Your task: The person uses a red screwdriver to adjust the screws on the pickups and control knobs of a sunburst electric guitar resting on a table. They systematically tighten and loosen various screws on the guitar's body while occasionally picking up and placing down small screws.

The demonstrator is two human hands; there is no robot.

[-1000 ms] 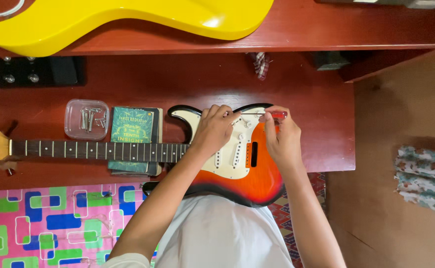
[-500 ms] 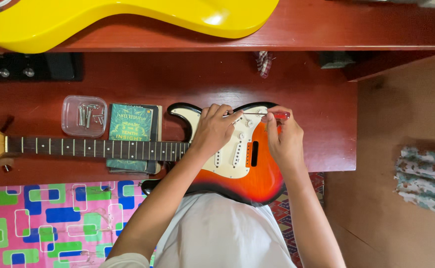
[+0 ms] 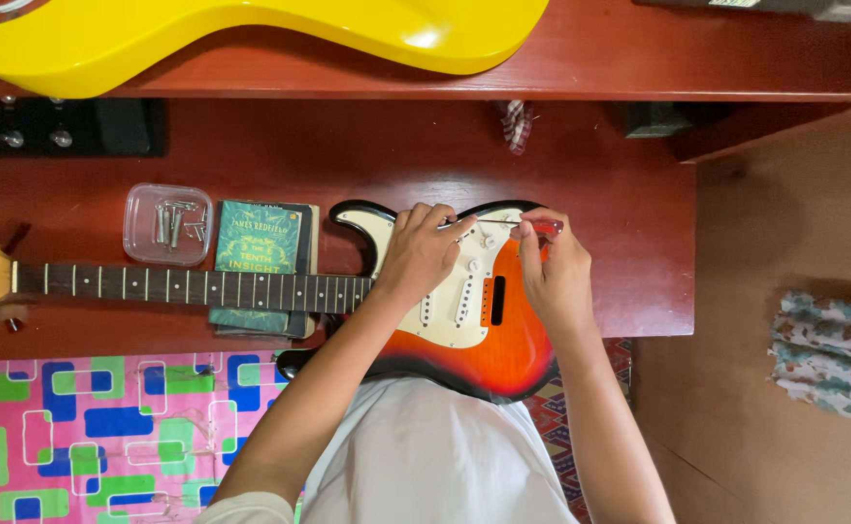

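The electric guitar [image 3: 464, 311] lies across the red table [image 3: 629, 204]. The left hand [image 3: 424, 254] rests flat on its pickguard; at three o'clock, the right hand [image 3: 554, 274] grips a red-handled screwdriver [image 3: 527, 225].

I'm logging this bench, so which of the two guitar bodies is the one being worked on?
The sunburst guitar body with the white pickguard, under both hands; the right hand holds a red-handled screwdriver over it. The yellow guitar body lies untouched on the shelf.
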